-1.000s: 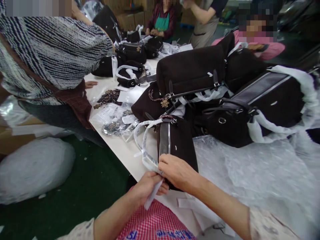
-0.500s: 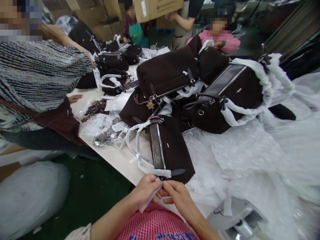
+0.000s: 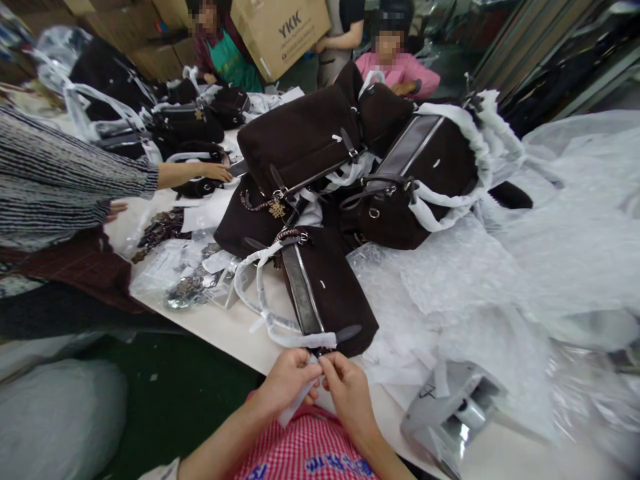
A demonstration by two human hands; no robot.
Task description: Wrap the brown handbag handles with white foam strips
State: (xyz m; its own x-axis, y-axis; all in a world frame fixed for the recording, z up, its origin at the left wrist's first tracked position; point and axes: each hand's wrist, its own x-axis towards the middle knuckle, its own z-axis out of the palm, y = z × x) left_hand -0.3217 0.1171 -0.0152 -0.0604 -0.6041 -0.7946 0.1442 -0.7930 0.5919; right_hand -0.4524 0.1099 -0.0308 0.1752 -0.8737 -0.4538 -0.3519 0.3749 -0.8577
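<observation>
Directly in front of me a dark brown bag lies on the white table, its handles wrapped in white tissue. At the bag's near end, my left hand is closed on a thin white paper strip. My right hand pinches close beside it, fingertips nearly touching the left ones; what it holds is too small to make out. Behind lie more brown bags, one with a gold snowflake charm.
Plastic-bagged charms lie to the left, foam sheets to the right, and a grey tape dispenser near right. At left, a person's hand reaches over bags. People and a YKK carton are behind.
The view has shifted, moving the bags leftward in the picture. The person at left has stretched an arm towards the bags, and the carton behind has tilted and lowered. My hands remain together.
</observation>
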